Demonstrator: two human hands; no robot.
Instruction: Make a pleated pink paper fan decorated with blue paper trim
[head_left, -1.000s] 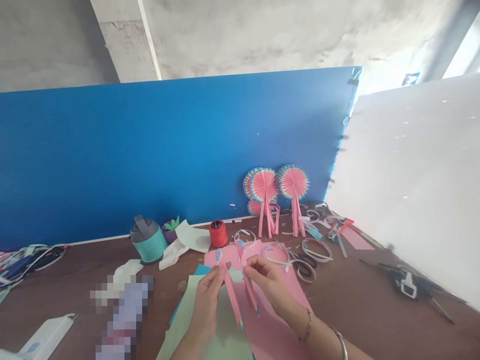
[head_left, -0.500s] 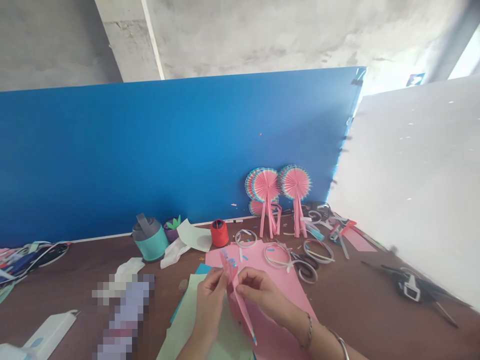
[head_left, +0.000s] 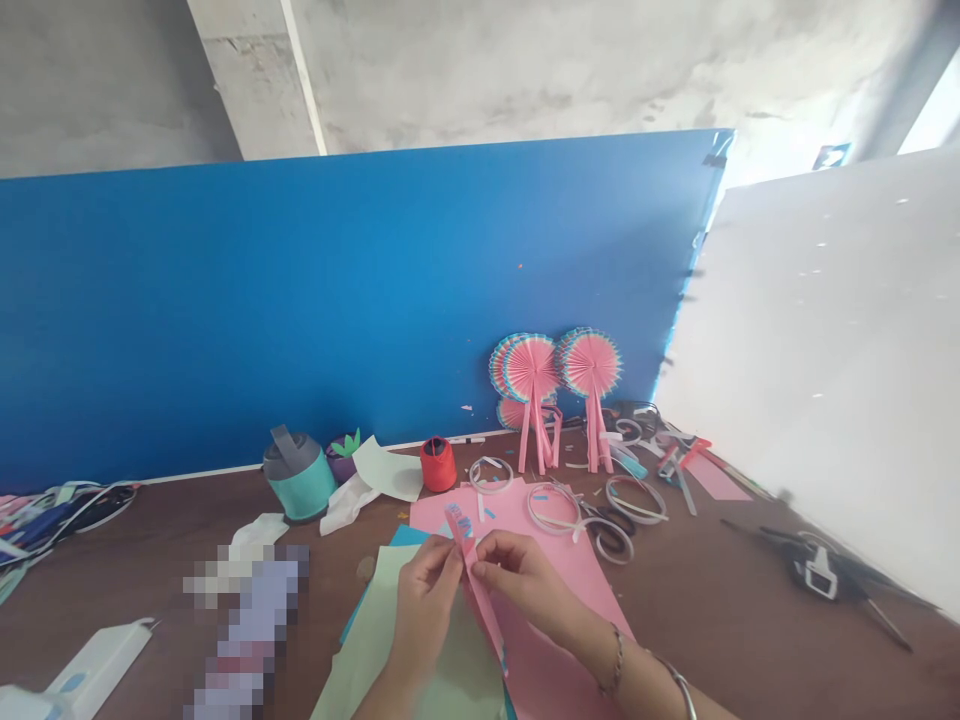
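My left hand [head_left: 420,605] and my right hand [head_left: 521,580] both pinch a folded pink paper strip [head_left: 474,585] with blue edge marks, held upright and slanting over the table. The two halves of the strip are pressed together between my fingertips. Under my hands lie a pink paper sheet [head_left: 559,580] and a pale green sheet [head_left: 360,655]. Against the blue board [head_left: 300,310] behind stand finished pink paper fans [head_left: 559,375] on pink handles.
A teal tape dispenser [head_left: 298,480], a red thread spool [head_left: 438,464], scissors [head_left: 607,530], curled paper strips [head_left: 634,500] and a glue gun [head_left: 817,575] lie on the brown table [head_left: 712,610]. A white board [head_left: 825,360] closes the right side. A white stapler [head_left: 97,665] sits at lower left.
The two separate pink strip halves held apart a second ago have been brought together into one folded strip. Both hands moved closer together at its top.
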